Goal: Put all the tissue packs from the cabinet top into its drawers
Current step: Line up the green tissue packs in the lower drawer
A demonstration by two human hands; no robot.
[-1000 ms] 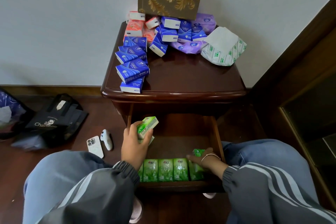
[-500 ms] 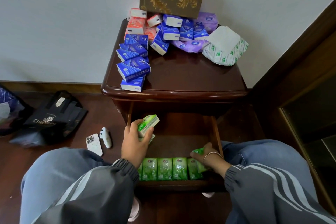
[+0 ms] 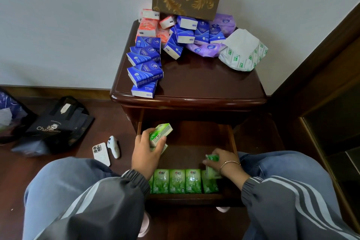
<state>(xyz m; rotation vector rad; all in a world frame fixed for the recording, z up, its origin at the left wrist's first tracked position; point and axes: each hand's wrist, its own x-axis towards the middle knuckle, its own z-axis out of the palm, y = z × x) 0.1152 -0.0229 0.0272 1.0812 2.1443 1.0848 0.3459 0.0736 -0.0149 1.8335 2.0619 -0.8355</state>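
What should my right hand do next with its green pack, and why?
Probably lower it upright into the right end of the green row. The right hand grips a green pack right over that end of the drawer, and the left hand holds more packs.

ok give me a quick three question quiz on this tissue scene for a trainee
1. True or false: the drawer is shut.
2. What colour are the packs in the row at the drawer's front? A blue, B green, C purple.
3. Fill in: the right grip holds a pack at the row's ____ end.
Key: 1 false; 2 B; 3 right.
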